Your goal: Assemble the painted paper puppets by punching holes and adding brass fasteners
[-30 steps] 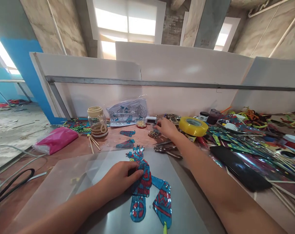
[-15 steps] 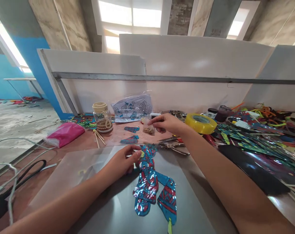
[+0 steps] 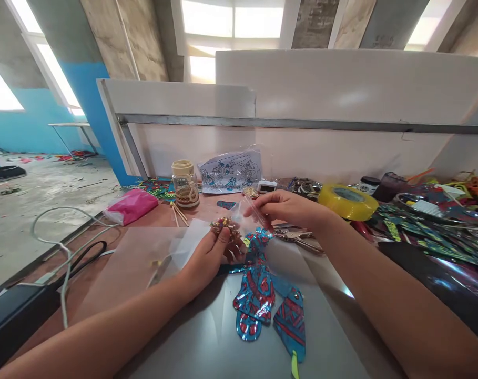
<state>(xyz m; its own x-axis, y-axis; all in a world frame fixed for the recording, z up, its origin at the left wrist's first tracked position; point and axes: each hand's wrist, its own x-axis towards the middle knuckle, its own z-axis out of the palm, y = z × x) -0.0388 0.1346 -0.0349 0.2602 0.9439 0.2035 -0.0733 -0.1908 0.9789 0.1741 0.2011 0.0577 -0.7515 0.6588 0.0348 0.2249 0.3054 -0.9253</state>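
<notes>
My left hand (image 3: 207, 258) is closed around the lower part of a small clear plastic bag (image 3: 241, 211). Small gold-coloured pieces (image 3: 225, 225) are bunched in it, above my left thumb. My right hand (image 3: 288, 208) pinches the bag's upper edge. Just below my hands lies a flat, glossy blue-and-red jointed figure (image 3: 256, 292), partly hidden at its upper left by my left fingers. A yellow-green strip (image 3: 294, 364) sticks out from its lower right piece. Beyond the bag, a loose blue piece (image 3: 226, 204) rests on the table.
A lidded jar (image 3: 185, 184), a pink bag (image 3: 131, 206) and a printed sheet in plastic (image 3: 231, 172) stand or lie at the back left. Metal pliers (image 3: 299, 238) and a yellow tape roll (image 3: 347, 201) lie by my right forearm. Cables (image 3: 67, 258) run along the left edge.
The bag has come nearer and been lifted from the table's back. My left hand has left the figure and now grips the bag too. The view has turned slightly left.
</notes>
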